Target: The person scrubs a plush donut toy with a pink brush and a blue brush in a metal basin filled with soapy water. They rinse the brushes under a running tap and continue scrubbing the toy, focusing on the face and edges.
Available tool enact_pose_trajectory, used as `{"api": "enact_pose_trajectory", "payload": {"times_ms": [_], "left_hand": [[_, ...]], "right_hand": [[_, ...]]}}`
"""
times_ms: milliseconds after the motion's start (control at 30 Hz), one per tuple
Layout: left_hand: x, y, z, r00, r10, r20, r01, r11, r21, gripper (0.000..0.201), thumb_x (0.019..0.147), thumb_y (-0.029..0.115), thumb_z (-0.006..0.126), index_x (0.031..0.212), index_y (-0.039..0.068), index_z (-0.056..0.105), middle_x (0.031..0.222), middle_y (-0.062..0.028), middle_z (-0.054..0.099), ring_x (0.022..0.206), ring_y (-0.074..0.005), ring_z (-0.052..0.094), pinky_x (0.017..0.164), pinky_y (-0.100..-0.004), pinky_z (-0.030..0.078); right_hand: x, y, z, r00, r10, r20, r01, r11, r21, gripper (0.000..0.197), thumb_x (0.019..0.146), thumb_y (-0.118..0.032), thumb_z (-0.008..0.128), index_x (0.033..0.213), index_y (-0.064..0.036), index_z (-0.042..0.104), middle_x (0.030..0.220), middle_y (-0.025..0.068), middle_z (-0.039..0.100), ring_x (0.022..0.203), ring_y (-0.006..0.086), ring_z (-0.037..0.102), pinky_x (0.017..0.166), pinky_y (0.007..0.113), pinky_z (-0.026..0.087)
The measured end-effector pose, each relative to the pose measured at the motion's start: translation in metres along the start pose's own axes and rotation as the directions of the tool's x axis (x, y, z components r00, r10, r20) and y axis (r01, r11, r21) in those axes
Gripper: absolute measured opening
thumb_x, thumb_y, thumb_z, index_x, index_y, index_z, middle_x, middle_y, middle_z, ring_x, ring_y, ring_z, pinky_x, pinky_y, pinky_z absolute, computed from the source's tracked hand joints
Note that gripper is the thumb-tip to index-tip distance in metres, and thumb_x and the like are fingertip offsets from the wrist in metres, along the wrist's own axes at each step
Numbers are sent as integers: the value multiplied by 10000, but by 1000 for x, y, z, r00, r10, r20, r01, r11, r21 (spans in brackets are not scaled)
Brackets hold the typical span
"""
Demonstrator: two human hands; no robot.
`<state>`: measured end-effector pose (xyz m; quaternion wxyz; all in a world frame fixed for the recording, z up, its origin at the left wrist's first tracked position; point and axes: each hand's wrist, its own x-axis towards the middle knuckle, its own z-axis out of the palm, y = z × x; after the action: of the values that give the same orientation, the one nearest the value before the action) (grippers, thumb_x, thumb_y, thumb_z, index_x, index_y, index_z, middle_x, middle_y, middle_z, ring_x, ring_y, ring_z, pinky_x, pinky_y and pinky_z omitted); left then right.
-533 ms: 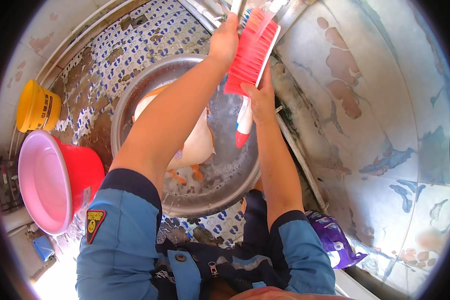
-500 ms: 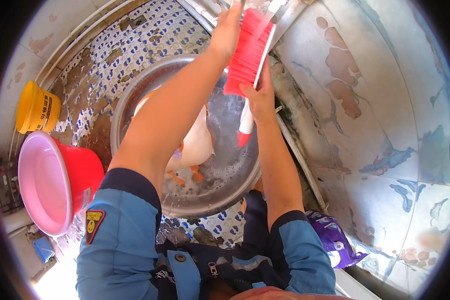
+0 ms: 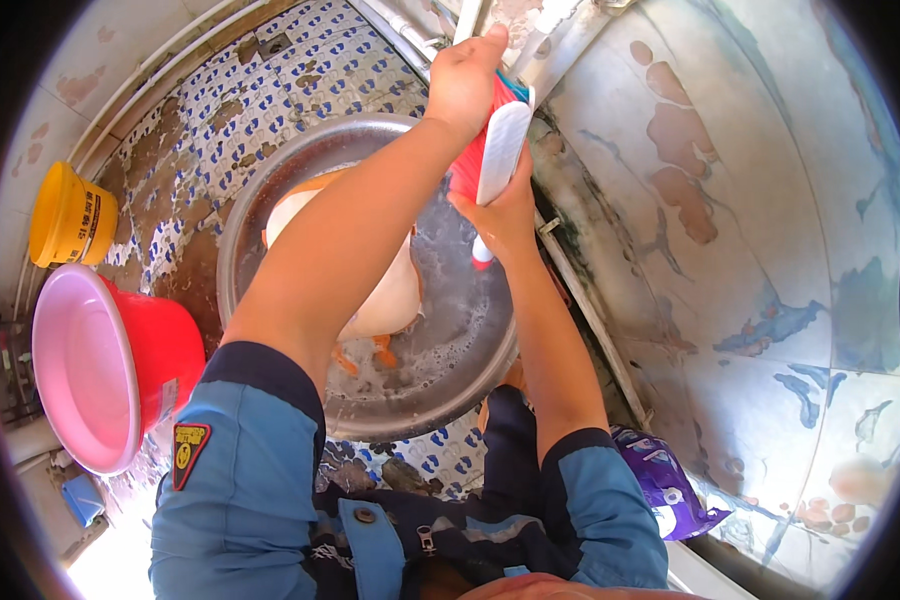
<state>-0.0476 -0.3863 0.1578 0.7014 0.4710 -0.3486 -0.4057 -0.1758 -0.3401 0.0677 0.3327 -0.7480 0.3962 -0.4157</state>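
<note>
My right hand [image 3: 505, 205] is closed around a long brush with red bristles, a white back [image 3: 504, 150] and a white handle with a red tip. The brush is tilted, its back turned partly up and right. Pressed close to its far end is my left hand [image 3: 463, 88], closed, with its fingers mostly hidden; I cannot make out what is in them. A bit of teal shows at the brush's far end. Below my arms, a cream-white rounded thing with orange parts [image 3: 390, 298], perhaps a stuffed toy, lies in foamy water in a wide metal basin [image 3: 245, 200].
A red tub with a pink inside [image 3: 85, 370] stands at the left, next to a yellow bucket [image 3: 70, 215]. A purple package [image 3: 665, 485] lies at the lower right by the tiled wall. White pipes [image 3: 400, 30] run along the far wall.
The brush has been turned, so its white back shows more and its red bristles less. My left hand has come nearer, against the brush's far end. Water no longer shows over the bristles.
</note>
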Motion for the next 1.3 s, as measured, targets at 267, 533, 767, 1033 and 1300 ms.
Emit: {"api": "enact_pose_trajectory", "payload": {"times_ms": [267, 533, 767, 1033, 1300], "left_hand": [[-56, -27, -12, 990, 133, 52, -139, 981, 137, 1025, 712, 443, 742, 1380, -30, 124, 1309, -246, 337, 1213, -314, 402, 970, -357, 382], [-44, -23, -29, 994, -98, -46, 106, 962, 250, 714, 696, 352, 782, 1183, -47, 445, 1000, -165, 610, 934, -235, 599, 824, -331, 480], [-28, -42, -59, 981, -179, 71, 192, 941, -277, 538, 763, 203, 736, 1143, -6, 418, 1055, -132, 587, 945, -204, 603, 775, -353, 517], [-33, -30, -57, 929, -343, 136, 369, 879, -301, 357, 859, 152, 568, 1171, 29, 447, 1042, -112, 593, 906, -200, 607, 787, -349, 508], [-34, -45, -67, 934, -267, 236, 313, 930, -191, 296, 893, 177, 566, 1128, 4, 514, 1022, -106, 615, 899, -183, 612, 786, -324, 507]], "right_hand": [[22, -19, 3, 972, 35, -231, -110, 941, -321, 908, 740, -125, 694, 1419, -4, 103, 1182, 252, 430, 1048, 422, 441, 898, 466, 367], [19, -29, -5, 1000, 14, 4, -15, 999, 53, 937, 594, -123, 778, 1379, -20, 276, 1183, 191, 496, 1100, 345, 491, 919, 410, 405], [21, 2, -12, 980, 163, 118, -200, 721, 663, 708, 685, 29, 588, 1352, -29, 358, 1174, 68, 539, 1034, 149, 530, 888, 280, 424], [18, 2, -41, 940, 169, 296, -335, 620, 710, 723, 685, -8, 499, 1382, 17, 308, 1283, 85, 489, 1151, 167, 476, 997, 276, 331], [16, 19, -60, 977, 198, 84, -213, 834, 509, 677, 771, 2, 507, 1404, 20, 267, 1320, 93, 445, 1133, 154, 462, 936, 244, 362]]}}
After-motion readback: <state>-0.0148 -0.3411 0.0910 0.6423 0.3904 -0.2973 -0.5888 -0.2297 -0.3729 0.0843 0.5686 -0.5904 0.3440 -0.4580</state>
